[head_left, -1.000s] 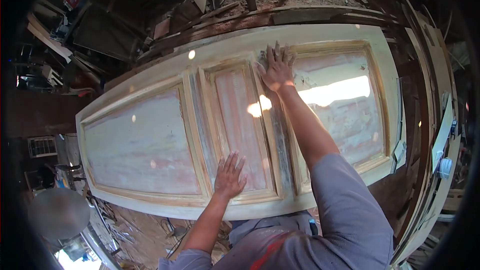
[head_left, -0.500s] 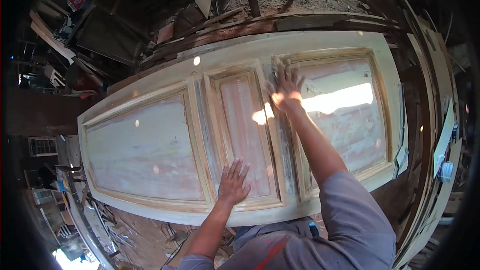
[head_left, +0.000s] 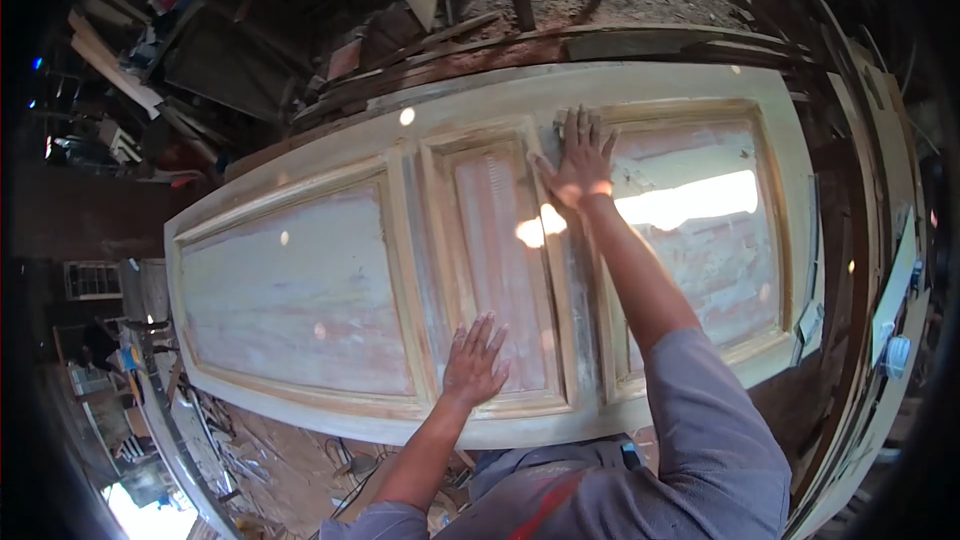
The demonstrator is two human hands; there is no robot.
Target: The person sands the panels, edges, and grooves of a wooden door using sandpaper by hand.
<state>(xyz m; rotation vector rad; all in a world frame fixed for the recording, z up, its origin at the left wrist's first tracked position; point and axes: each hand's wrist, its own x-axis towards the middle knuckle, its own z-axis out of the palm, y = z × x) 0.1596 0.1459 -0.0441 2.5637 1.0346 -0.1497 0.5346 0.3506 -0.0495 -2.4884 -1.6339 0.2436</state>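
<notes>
A large pale wooden door (head_left: 480,430) with three recessed panels lies flat before me. My left hand (head_left: 475,360) rests with fingers spread at the lower part of the narrow middle panel (head_left: 495,240), holding nothing. Farther up, my right hand (head_left: 580,160) is spread over the upright strip between the middle panel and the right panel (head_left: 690,250), near its upper left corner. Whether something small lies under its palm is hidden. Bright sunlight falls across the right panel and beside my right wrist.
Long boards (head_left: 690,40) lie beyond the door's far edge, with wooden legs (head_left: 520,0) behind them. More planks (head_left: 860,270) stand along the right side, near a white roll (head_left: 897,355). Clutter and scraps (head_left: 270,450) cover the floor at lower left.
My right hand first slid toward me along the strip, then moved back up toward the door's far edge. My left hand stays on the middle panel. The view has shifted slightly.
</notes>
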